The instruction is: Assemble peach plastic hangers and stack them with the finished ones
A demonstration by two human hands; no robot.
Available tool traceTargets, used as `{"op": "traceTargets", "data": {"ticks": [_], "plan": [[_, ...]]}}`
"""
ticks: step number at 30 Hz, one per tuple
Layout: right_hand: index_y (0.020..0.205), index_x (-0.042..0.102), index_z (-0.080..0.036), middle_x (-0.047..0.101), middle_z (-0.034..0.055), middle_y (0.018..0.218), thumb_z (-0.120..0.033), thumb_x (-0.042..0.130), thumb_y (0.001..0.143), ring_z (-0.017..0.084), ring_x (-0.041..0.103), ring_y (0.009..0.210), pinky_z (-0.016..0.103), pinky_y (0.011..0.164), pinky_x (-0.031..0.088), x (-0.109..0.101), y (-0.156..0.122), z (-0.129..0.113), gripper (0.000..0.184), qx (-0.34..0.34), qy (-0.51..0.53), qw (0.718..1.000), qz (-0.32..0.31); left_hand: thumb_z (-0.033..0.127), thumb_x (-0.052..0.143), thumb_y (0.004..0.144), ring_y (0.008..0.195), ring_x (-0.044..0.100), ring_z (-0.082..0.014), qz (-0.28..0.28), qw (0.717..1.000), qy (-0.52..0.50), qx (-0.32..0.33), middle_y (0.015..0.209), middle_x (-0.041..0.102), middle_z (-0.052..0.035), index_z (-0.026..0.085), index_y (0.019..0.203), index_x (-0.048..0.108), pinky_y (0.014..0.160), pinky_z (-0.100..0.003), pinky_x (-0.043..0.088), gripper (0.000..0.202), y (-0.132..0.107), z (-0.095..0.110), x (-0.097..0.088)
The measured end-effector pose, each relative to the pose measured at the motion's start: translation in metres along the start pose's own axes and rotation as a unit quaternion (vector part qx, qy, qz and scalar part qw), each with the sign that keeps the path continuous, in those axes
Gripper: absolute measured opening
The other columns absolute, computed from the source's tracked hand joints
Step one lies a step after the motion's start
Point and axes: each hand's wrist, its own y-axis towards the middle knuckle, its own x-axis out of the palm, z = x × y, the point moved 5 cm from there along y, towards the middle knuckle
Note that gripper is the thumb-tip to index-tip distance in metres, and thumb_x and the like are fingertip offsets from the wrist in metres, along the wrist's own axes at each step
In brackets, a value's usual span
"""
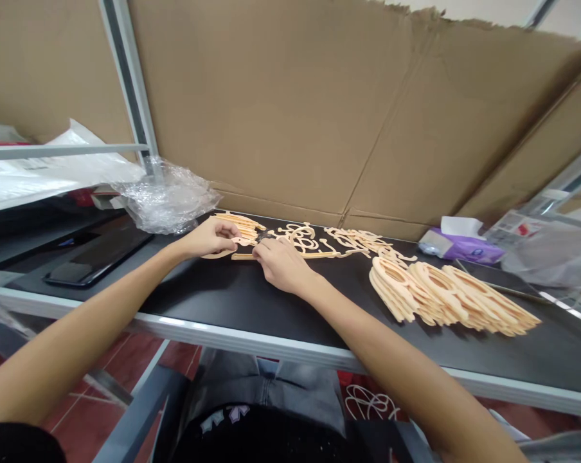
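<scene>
My forearms (78, 328) reach toward twelve o'clock, my left grip (208, 236) and right grip (281, 265) both pinching a flat pale wooden cutout (240, 242), with a stack of cutouts (449, 297) at three o'clock on the black surface (223, 308).

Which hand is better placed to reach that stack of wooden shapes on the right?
Probably the right hand: it sits closer to the stack of wooden cut-outs, on that side of the black tabletop. The left hand is farther away, with the other hand between it and the stack.
</scene>
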Motion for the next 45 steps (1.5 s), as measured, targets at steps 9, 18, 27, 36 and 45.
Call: {"op": "traceTargets", "data": {"ticks": [9,18,27,36,45], "plan": [[0.103,0.066,-0.014,0.071,0.0117,0.106,-0.016,0.044,0.097,0.024,0.063,0.101,0.037,0.089,0.039,0.002,-0.001,0.013,0.024,0.059,0.027,0.998,-0.004,0.032,0.068,0.064,0.062,0.056,-0.0127,-0.014,0.996,0.087,-0.002,0.069,0.064,-0.0001,0.015,0.078,0.067,0.058,-0.023,0.043,0.022,-0.003,-0.004,0.003],[0.103,0.067,-0.014,0.072,0.0129,0.106,-0.019,0.045,0.098,0.025,0.064,0.102,0.037,0.087,0.039,0.0,-0.001,0.013,0.024,0.08,0.017,0.997,-0.006,0.036,0.063,0.074,0.056,0.055,-0.0138,-0.002,0.998,0.059,0.003,0.067,0.066,-0.002,0.013,0.094,0.072,0.055,-0.025,0.044,0.032,0.001,-0.007,0.001],[0.102,0.067,-0.014,0.072,0.0127,0.106,-0.024,0.047,0.099,0.025,0.063,0.103,0.037,0.088,0.038,-0.001,-0.002,0.014,0.022,0.086,0.013,0.996,-0.005,0.045,0.076,0.069,0.058,0.053,-0.0118,0.008,0.992,0.121,0.013,0.068,0.068,-0.0014,0.013,0.084,0.075,0.055,-0.023,0.039,0.036,-0.001,-0.005,0.002],[0.102,0.067,-0.014,0.072,0.0123,0.104,-0.022,0.049,0.098,0.024,0.063,0.099,0.034,0.084,0.04,-0.002,-0.001,0.014,0.02,0.088,0.018,0.996,-0.018,0.046,0.064,0.079,0.069,0.06,-0.0155,-0.003,0.98,0.193,0.043,0.073,0.073,-0.0017,0.016,0.082,0.078,0.066,-0.025,0.042,0.033,-0.002,0.0,0.002],[0.103,0.067,-0.014,0.071,0.0126,0.106,-0.021,0.047,0.099,0.024,0.062,0.1,0.033,0.082,0.041,-0.001,0.0,0.013,0.021,0.084,0.019,0.996,-0.02,0.042,0.068,0.075,0.075,0.068,-0.0174,-0.008,0.975,0.218,0.04,0.08,0.078,-0.0008,0.019,0.082,0.081,0.07,-0.024,0.046,0.027,-0.004,0.003,0.004]]}}
